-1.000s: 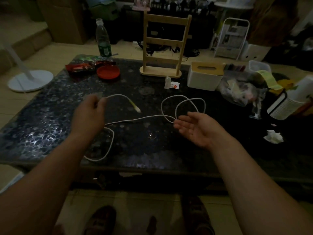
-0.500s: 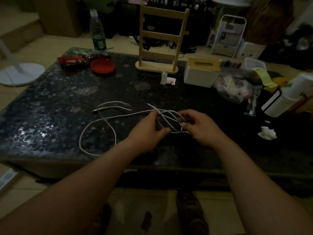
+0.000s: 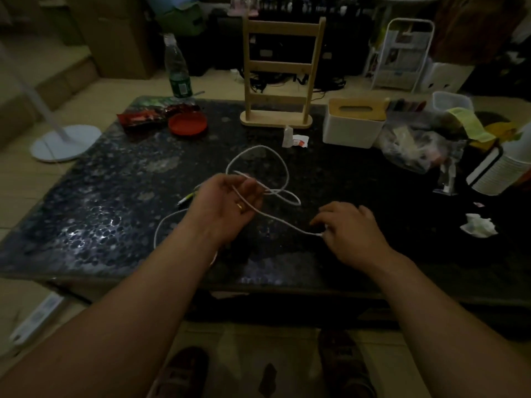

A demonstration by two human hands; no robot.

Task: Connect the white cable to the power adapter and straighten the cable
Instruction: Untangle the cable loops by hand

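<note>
Desk (image 3: 115, 196) is filling the middle of the frame, dark and speckled. Left hand (image 3: 227, 208) is hovering just left of center, palm up, fingers curling loosely round the white cable (image 3: 258, 147), which is looping on the desk right behind it. Right hand (image 3: 350, 228), lower right of center, is pinching the cable in its fingertips.

Place: dim home living room | low speckled tabletop (image 3: 86, 225) carrying tissue box (image 3: 350, 130), water bottle (image 3: 176, 70), snack packets (image 3: 143, 117), wooden rack (image 3: 280, 73) | floor: standing-fan base (image 3: 64, 142), power strip (image 3: 37, 317) | behind: cardboard boxes (image 3: 115, 33), household clutter
</note>
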